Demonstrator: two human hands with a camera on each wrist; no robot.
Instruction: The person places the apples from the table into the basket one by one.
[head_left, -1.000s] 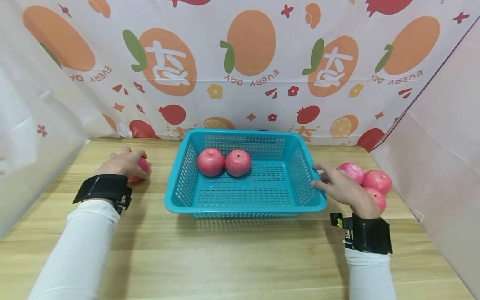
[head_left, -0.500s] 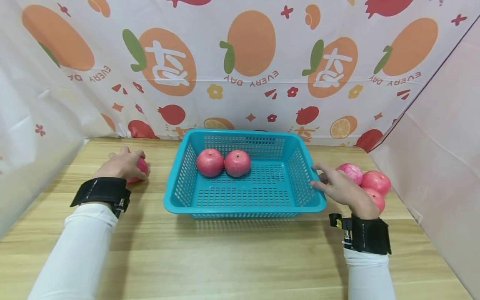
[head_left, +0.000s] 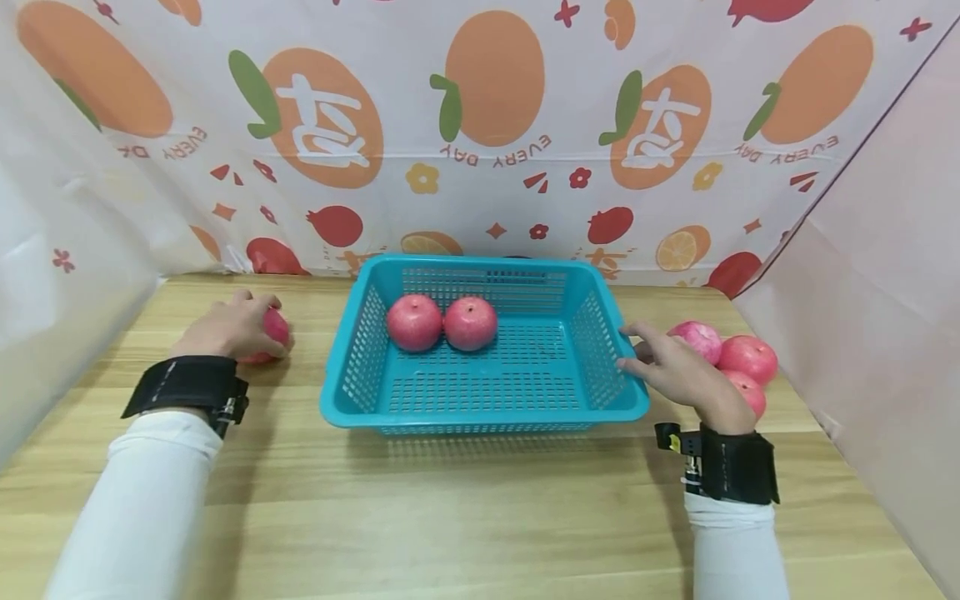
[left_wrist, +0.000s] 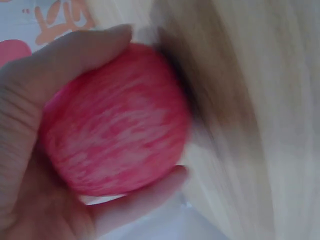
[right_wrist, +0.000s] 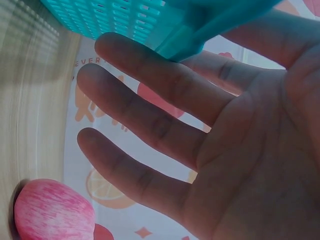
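Note:
In the head view, my left hand grips a red apple on the table left of the basket. The left wrist view shows the pink-streaked apple between thumb and fingers, against the palm. My right hand holds the right rim of a turquoise plastic basket, thumb over the edge. Up close, the rim passes between the digits of the right hand, while the lower fingers extend loosely. Two red apples sit side by side in the basket's back left part.
Several pink-red apples lie clustered beyond my right hand, near the table's right side; one apple shows in the right wrist view. A fruit-printed curtain stands behind the wooden table, with pale sheets at both sides.
The head view has shifted slightly, so everything appears a little further left. Both hands keep their places on the apple and the basket rim.

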